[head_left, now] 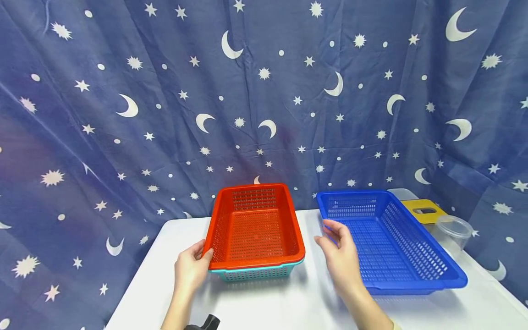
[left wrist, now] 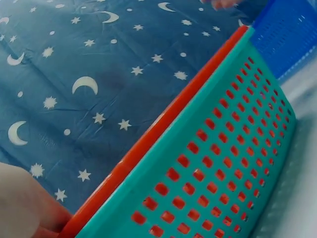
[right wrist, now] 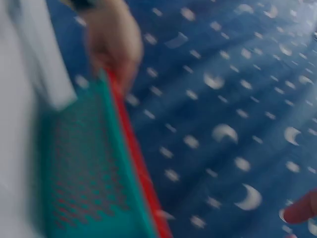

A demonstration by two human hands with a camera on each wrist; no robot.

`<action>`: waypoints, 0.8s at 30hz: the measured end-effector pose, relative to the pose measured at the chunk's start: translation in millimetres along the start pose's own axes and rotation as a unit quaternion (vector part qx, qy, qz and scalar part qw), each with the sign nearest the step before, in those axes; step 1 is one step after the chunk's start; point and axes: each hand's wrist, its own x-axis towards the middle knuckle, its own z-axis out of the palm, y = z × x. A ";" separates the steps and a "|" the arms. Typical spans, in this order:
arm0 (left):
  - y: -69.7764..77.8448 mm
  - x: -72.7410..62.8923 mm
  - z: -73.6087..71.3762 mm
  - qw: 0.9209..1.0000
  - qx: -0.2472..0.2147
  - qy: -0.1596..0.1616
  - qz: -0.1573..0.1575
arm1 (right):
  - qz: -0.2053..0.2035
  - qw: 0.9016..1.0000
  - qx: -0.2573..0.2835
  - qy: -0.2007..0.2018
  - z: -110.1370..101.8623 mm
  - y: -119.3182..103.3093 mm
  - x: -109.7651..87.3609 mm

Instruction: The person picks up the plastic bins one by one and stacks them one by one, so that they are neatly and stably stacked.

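Note:
A red plastic basket [head_left: 255, 233] sits nested inside a turquoise basket [head_left: 255, 274] on the white table. My left hand [head_left: 191, 266] grips the red basket's rim at its near left corner, thumb on top and fingers outside; whether it also holds the turquoise rim is hidden. In the left wrist view, the two rims, red [left wrist: 148, 139] and turquoise [left wrist: 198, 148], lie close together. My right hand [head_left: 340, 254] hovers by the left side of a blue basket [head_left: 379, 252], fingers loosely bent and nothing between them. Only a fingertip [right wrist: 299, 208] of it shows in the blurred right wrist view.
Right of the blue basket stand a clear plastic cup [head_left: 453, 231] and a yellow piece [head_left: 425, 210] with an oval slot. A dark blue curtain [head_left: 264, 91] with moons and stars hangs behind the table [head_left: 264, 307]. A black object [head_left: 210, 322] shows at the bottom edge.

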 end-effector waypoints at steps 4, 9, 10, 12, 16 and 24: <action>19.3 -8.6 11.2 0.994 0.026 0.079 0.068 | -0.020 0.999 -0.039 -0.013 -30.3 -12.1 15.1; 66.0 -33.5 38.8 0.985 -0.062 0.085 0.135 | -0.006 0.996 -0.083 -0.027 -59.5 -16.1 22.5; 74.3 -39.5 45.0 0.985 -0.083 0.064 0.134 | -0.001 0.996 -0.088 -0.025 -63.8 -16.4 23.4; 87.3 -50.2 58.2 0.985 -0.114 0.019 0.132 | 0.003 0.995 -0.098 -0.020 -70.8 -17.1 25.7; 103.8 -63.8 82.6 0.980 -0.144 -0.040 0.131 | 0.009 0.992 -0.125 0.001 -82.2 -17.5 30.9; 120.9 -79.6 116.0 0.963 -0.200 -0.107 0.148 | 0.018 0.988 -0.147 0.031 -99.9 -16.9 41.9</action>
